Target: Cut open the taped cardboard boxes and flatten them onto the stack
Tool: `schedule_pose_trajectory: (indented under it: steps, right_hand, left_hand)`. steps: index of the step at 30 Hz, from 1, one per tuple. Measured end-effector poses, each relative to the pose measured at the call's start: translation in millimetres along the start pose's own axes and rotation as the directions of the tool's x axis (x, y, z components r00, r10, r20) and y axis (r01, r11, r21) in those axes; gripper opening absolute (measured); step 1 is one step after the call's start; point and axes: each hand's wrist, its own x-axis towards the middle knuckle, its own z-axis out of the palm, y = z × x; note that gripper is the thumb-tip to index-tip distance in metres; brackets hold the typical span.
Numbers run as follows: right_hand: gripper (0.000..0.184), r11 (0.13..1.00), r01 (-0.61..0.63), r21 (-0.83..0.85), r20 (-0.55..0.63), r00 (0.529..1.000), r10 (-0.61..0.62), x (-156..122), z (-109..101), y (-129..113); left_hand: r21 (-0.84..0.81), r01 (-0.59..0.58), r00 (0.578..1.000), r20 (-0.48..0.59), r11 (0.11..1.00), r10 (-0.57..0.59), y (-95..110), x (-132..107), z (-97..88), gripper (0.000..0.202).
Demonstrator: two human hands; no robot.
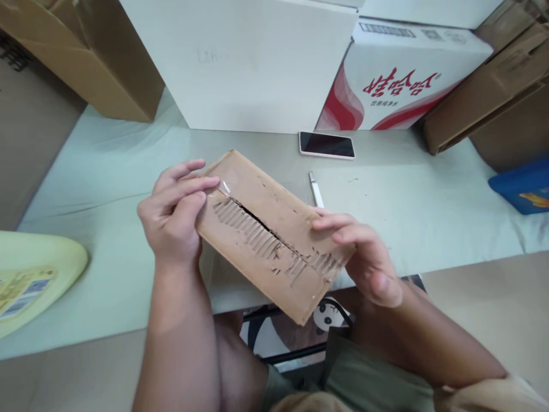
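Fingers (205, 184) of the left hand (178, 212) and right hand (372, 258) hold the box (257, 260) by its ends over the near bench (394, 200), seam (256, 220) partly split, flaps (278, 200) apparently unopened, tape (226, 186) at left, slim tool (316, 191) and phone (327, 145) beyond.

Probably a home; cloth-covered table (429, 194) with phone (326, 145), yellow bottle (38, 280), large cartons (261, 63)
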Motion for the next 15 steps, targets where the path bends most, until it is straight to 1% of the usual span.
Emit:
schedule_pose_trajectory:
  steps: [1,3,4,6,8,10,11,12,13,14,15]
  right_hand:
    - [0.046,1.0,-0.018,0.013,-0.034,0.999,0.018,0,0,3]
    - [0.053,0.994,-0.091,0.055,-0.135,0.986,0.097,1,-1,12]
    - [0.056,0.988,-0.13,0.08,-0.181,0.973,0.142,2,-3,19]
    - [0.059,0.967,-0.224,0.122,-0.208,0.947,0.246,4,-5,31]
    - [0.057,0.922,-0.344,0.181,-0.183,0.909,0.375,6,-6,39]
    - [0.055,0.827,-0.49,0.277,-0.108,0.839,0.533,7,-6,42]
    - [0.056,0.778,-0.539,0.321,-0.066,0.807,0.587,7,-5,42]
    - [0.059,0.756,-0.551,0.352,-0.041,0.798,0.601,7,-4,41]
    - [0.063,0.765,-0.533,0.361,-0.033,0.813,0.582,7,-3,39]
    - [0.066,0.8,-0.489,0.347,-0.044,0.844,0.534,6,-2,38]
    - [0.069,0.848,-0.431,0.309,-0.06,0.881,0.47,6,-1,36]
  left_hand:
    - [-0.008,0.011,1.0,-0.002,1.0,-0.011,-1,1,-0.4,0.025]
    - [-0.03,0.032,0.999,-0.042,0.999,-0.033,-4,2,-1.1,0.028]
    - [-0.039,0.041,0.996,-0.079,0.998,-0.044,-5,3,-1.2,0.029]
    - [-0.057,0.06,0.984,-0.167,0.997,-0.069,-7,5,-0.8,0.03]
    - [-0.093,0.092,0.957,-0.266,0.991,-0.114,-6,7,0.5,0.03]
    - [-0.153,0.133,0.918,-0.353,0.979,-0.18,-4,10,1.8,0.028]
    - [-0.182,0.153,0.898,-0.385,0.971,-0.214,-3,11,2.0,0.027]
    - [-0.206,0.175,0.876,-0.414,0.963,-0.248,-3,12,1.9,0.027]
    - [-0.225,0.202,0.857,-0.431,0.953,-0.283,-3,13,1.3,0.026]
    - [-0.242,0.238,0.848,-0.42,0.94,-0.323,-3,13,0.4,0.024]
    - [-0.25,0.286,0.856,-0.366,0.925,-0.364,-4,12,-0.8,0.021]
